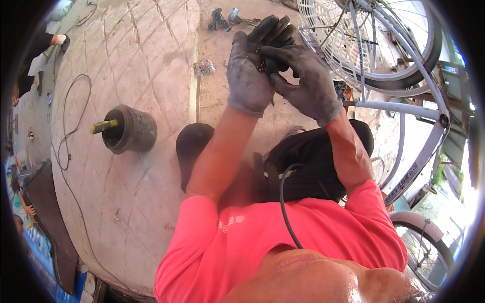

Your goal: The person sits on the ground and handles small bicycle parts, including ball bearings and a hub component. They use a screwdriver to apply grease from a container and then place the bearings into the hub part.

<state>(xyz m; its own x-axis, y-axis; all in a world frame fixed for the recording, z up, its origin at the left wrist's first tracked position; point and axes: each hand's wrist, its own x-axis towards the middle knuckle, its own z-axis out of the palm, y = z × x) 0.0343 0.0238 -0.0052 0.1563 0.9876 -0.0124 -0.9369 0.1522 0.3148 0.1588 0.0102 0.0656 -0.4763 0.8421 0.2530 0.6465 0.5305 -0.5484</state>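
Both of my hands wear dark, grimy work gloves and meet above the ground in front of my knees. My left hand (251, 76) is cupped palm up, its fingers pointing away from me. Several small shiny dark balls (261, 66) lie in that palm. Over it reaches my right hand (309, 81), with forefinger and thumb bent toward the balls and a gap between their tips. The forefinger touches the left palm beside the balls. Whether a ball is at its tip is too small to tell.
An upturned bicycle with a white frame (399, 108) stands close on the right. A dark round can (132, 129) with a yellowish handle (104, 126) sits at left, near a thin cable (63, 146). Dark metal parts (219, 20) lie beyond my hands. Another person's foot (63, 41) shows far left.
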